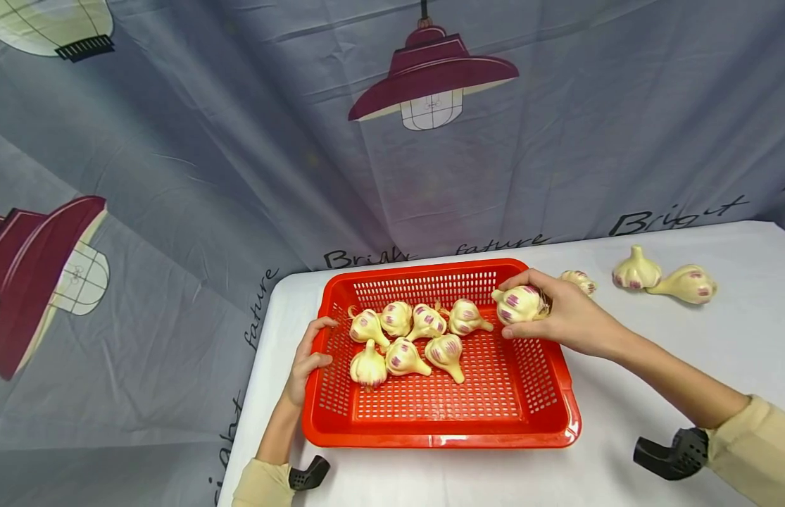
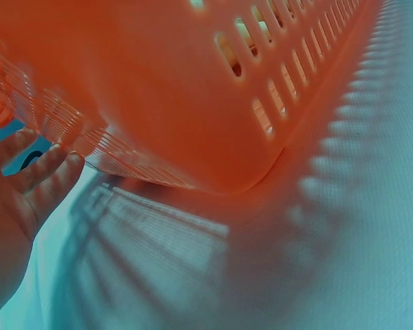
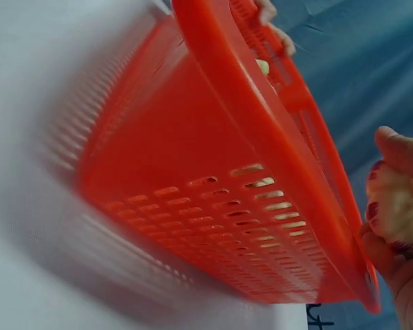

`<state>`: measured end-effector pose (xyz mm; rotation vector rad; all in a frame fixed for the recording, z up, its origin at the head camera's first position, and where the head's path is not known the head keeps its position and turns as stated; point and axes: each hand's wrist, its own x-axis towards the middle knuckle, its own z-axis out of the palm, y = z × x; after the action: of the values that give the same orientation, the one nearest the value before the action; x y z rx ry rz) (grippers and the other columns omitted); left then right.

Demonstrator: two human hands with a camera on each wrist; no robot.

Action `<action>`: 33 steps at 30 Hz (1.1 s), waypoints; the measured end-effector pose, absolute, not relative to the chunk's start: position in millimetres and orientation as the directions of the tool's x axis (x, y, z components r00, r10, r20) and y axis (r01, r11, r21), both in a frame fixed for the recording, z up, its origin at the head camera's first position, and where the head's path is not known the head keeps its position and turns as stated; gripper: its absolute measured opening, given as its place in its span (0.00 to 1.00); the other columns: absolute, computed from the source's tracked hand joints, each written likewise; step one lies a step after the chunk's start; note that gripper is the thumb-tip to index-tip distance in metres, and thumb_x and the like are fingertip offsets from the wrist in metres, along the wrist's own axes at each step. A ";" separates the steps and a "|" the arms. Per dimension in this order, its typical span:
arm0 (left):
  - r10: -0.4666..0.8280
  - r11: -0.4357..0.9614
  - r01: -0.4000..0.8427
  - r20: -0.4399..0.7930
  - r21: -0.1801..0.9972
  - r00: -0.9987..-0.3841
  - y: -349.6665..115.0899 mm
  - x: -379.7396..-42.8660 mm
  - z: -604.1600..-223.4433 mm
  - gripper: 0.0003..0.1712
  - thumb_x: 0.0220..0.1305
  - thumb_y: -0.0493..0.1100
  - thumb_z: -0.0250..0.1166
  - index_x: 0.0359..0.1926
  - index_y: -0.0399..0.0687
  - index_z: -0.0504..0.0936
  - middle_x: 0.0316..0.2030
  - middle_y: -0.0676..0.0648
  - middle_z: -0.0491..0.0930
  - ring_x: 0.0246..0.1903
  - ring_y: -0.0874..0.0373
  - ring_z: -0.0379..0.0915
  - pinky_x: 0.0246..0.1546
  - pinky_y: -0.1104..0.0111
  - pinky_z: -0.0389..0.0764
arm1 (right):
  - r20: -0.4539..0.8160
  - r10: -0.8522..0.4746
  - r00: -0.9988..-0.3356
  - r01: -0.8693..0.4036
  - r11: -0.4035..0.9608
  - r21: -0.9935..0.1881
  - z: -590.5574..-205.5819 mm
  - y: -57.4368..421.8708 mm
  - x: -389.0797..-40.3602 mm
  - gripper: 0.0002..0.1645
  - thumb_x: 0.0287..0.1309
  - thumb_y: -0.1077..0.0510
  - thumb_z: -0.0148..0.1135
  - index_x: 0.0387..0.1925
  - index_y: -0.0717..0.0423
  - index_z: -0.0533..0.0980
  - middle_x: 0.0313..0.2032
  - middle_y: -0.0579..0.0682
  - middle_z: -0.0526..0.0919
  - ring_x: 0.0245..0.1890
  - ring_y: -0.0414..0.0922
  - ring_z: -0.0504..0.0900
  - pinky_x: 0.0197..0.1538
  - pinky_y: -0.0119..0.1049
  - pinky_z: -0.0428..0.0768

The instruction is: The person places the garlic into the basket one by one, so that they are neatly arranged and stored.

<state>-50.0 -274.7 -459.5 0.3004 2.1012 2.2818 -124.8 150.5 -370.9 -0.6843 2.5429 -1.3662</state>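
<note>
In the head view, my right hand (image 1: 572,317) holds a garlic bulb (image 1: 519,304) between thumb and fingers, over the right end of a red plastic basket (image 1: 439,442). That bulb (image 3: 394,203) also shows in the right wrist view, beside the basket's rim. My left hand (image 1: 306,362) grips the basket's left rim, its fingertips reaching over the edge. Inside the basket, several cream garlic bulbs with purple streaks (image 1: 405,357) lie in two loose rows toward the left and back.
On the white table (image 1: 658,366), right of the basket, lie a stemmed garlic bulb (image 1: 636,269), another on its side (image 1: 686,284), and one partly hidden behind my right hand (image 1: 579,282). A grey curtain with printed lamps (image 1: 557,141) hangs behind.
</note>
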 end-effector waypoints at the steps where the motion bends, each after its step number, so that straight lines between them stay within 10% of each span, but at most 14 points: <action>1: 0.147 -0.088 0.113 0.125 0.990 -0.981 -274.6 -50.0 -459.6 0.34 0.49 0.31 0.45 0.62 0.36 0.59 0.60 0.29 0.61 0.53 0.36 0.66 0.43 0.55 0.81 | 0.052 -0.480 -0.876 -0.314 0.485 -0.816 -370.9 148.4 -125.4 0.34 0.43 0.46 0.82 0.52 0.48 0.77 0.47 0.48 0.83 0.40 0.45 0.82 0.43 0.35 0.81; 18: 0.141 -0.082 0.113 0.124 0.990 -0.982 -274.3 -49.8 -459.3 0.34 0.49 0.31 0.45 0.62 0.39 0.60 0.61 0.31 0.62 0.53 0.36 0.66 0.43 0.55 0.81 | -0.027 -0.655 -0.755 -0.489 0.589 -0.644 -362.5 122.2 -138.6 0.33 0.39 0.47 0.84 0.46 0.52 0.77 0.39 0.45 0.80 0.36 0.44 0.76 0.37 0.39 0.77; 33: 0.147 -0.088 0.103 0.115 0.991 -0.982 -275.2 -50.7 -460.3 0.34 0.49 0.31 0.45 0.62 0.39 0.60 0.61 0.29 0.61 0.52 0.36 0.66 0.42 0.54 0.81 | -0.306 -0.797 -0.520 -0.739 0.600 -0.306 -392.2 90.6 -140.6 0.37 0.39 0.56 0.83 0.53 0.60 0.77 0.43 0.52 0.79 0.37 0.47 0.80 0.44 0.44 0.82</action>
<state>-50.7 -275.2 -460.3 0.2882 2.1014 2.2767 -140.6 90.6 -392.2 -1.2282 2.4145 -0.1912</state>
